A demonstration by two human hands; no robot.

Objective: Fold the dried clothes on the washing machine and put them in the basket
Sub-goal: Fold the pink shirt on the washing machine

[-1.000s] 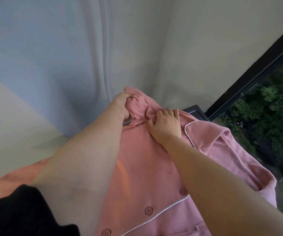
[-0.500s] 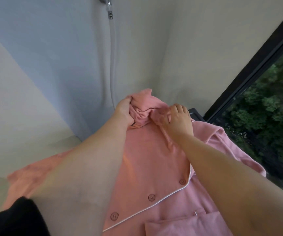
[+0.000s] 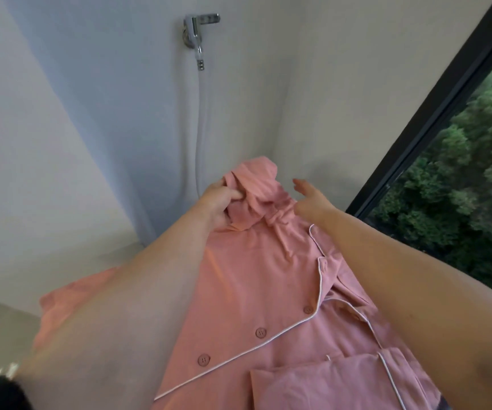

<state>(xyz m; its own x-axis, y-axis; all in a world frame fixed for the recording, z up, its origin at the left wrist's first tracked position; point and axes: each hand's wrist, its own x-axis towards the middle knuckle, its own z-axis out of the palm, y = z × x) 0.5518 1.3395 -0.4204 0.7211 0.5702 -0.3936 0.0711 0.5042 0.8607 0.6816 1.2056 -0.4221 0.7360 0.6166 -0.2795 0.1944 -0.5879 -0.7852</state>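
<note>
Head view: pink pyjama shirt, laid button-side up under both arms, collar bunched at the far end. Left hand curled round collar fabric; right hand spread, holding nothing, just beside it. Risk: a one-handed tug may skew the shirt and set creases

Soft daylight from the window at right, dim walls, wide-angle bending, blurred near forearms.

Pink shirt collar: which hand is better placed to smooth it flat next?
Probably the right hand: it is open and free beside the collar, while the left hand grips the bunched fabric there.
</note>
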